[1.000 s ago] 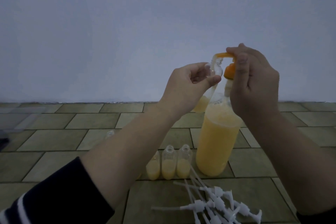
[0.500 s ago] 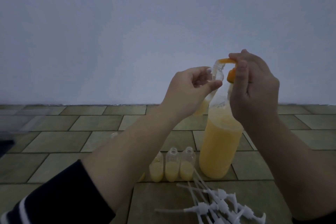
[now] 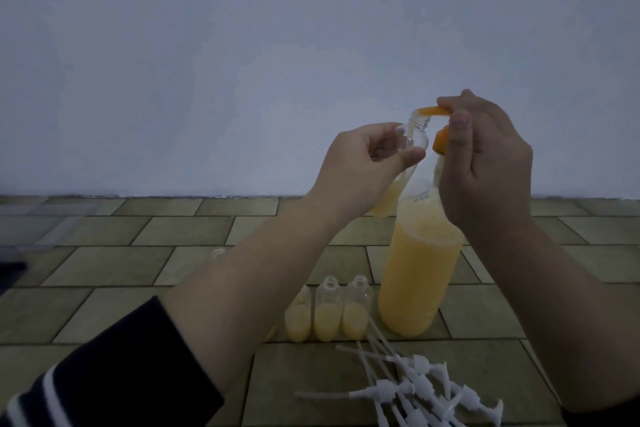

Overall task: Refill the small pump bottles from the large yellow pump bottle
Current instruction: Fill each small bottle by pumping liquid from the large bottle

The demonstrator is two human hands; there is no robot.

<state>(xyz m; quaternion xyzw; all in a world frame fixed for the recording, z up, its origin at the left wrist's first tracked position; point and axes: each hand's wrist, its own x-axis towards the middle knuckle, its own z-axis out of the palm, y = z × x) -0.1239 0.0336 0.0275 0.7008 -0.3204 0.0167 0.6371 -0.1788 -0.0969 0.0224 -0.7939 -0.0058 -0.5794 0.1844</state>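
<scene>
The large yellow pump bottle (image 3: 417, 274) stands on the tiled floor, mostly full of yellow liquid. My right hand (image 3: 485, 163) rests on its orange pump head (image 3: 431, 111), fingers wrapped over the top. My left hand (image 3: 363, 166) holds a small clear bottle (image 3: 521, 140) tilted, its open neck right under the orange spout; yellow liquid sits in its lower end. Three small open bottles (image 3: 327, 310), each part-filled with yellow liquid, stand in a row left of the large bottle.
A heap of white pump tops with dip tubes (image 3: 412, 392) lies on the floor in front of the bottles. Another small clear bottle (image 3: 217, 252) peeks from behind my left forearm. A pale wall (image 3: 242, 62) rises just behind the tiled floor (image 3: 104, 263).
The view has shifted slightly, so hands and bottles sit a bit lower in frame. Both hands keep their grips, with the small bottle's neck still at the spout.
</scene>
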